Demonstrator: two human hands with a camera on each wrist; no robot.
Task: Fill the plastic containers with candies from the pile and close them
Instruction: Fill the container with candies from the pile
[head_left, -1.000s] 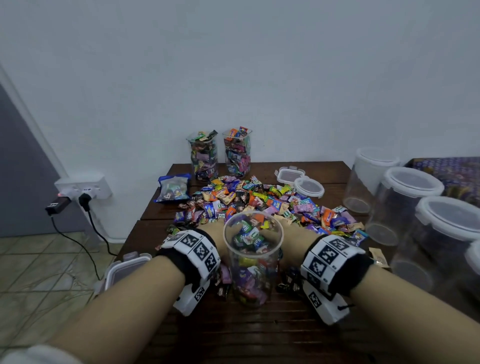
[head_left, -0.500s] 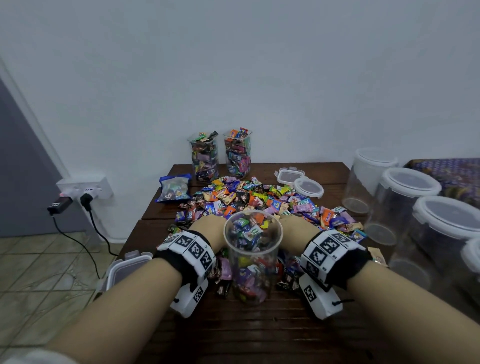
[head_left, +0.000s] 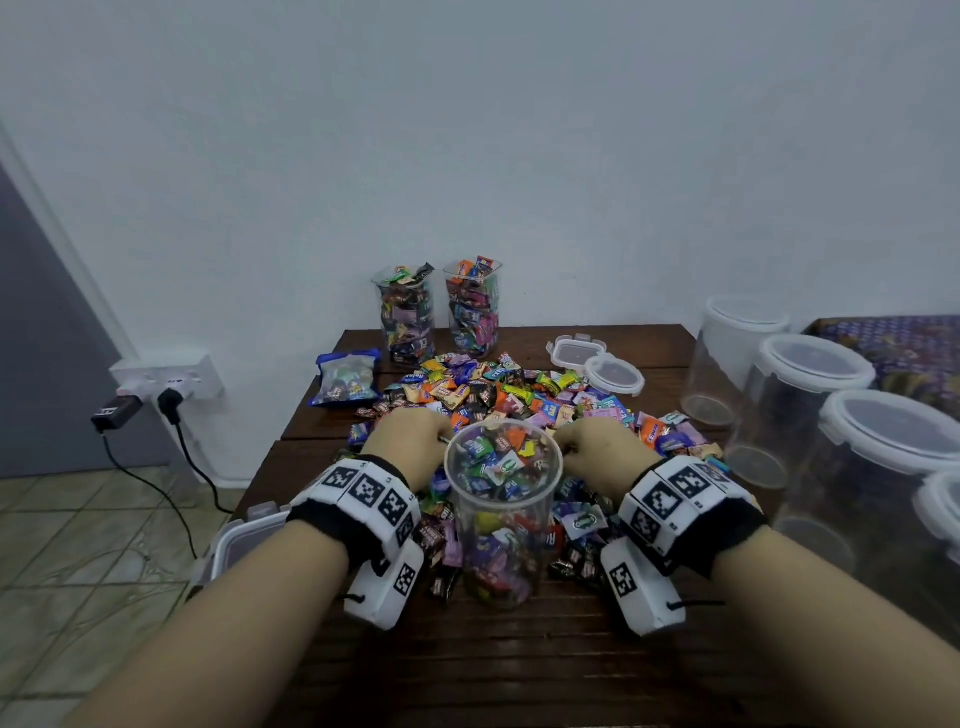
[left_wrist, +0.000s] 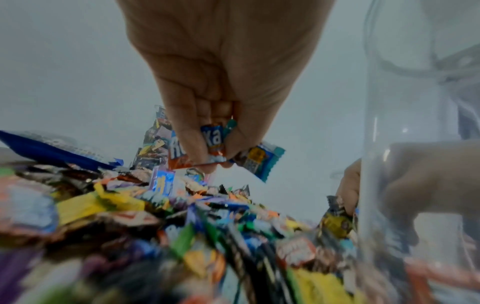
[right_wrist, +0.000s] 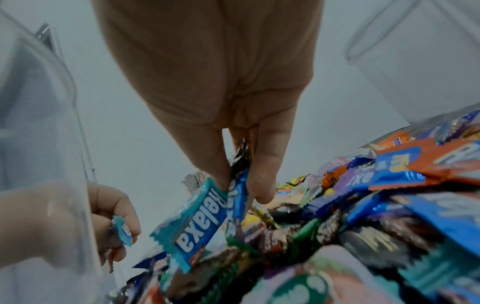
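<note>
Left grip (left_wrist: 218, 156) pinches a few wrapped candies (left_wrist: 215, 148) just above the pile (head_left: 519, 395); right grip (right_wrist: 241, 185) pinches its own. The cup (head_left: 503, 512) stands on the worktop (head_left: 519, 670) between them, nearly full. Wrappers look light, crinkly and slippery, so pinching them mid-body seems safest.

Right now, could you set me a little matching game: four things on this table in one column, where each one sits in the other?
Things:
1. left hand
2. round lid
3. blue bag
4. open container

Places:
A. between the wrists
B. far left of the pile
C. pinching wrapped candies
D. far right of the pile, lying flat

Pairs: 1-C, 2-D, 3-B, 4-A
</note>
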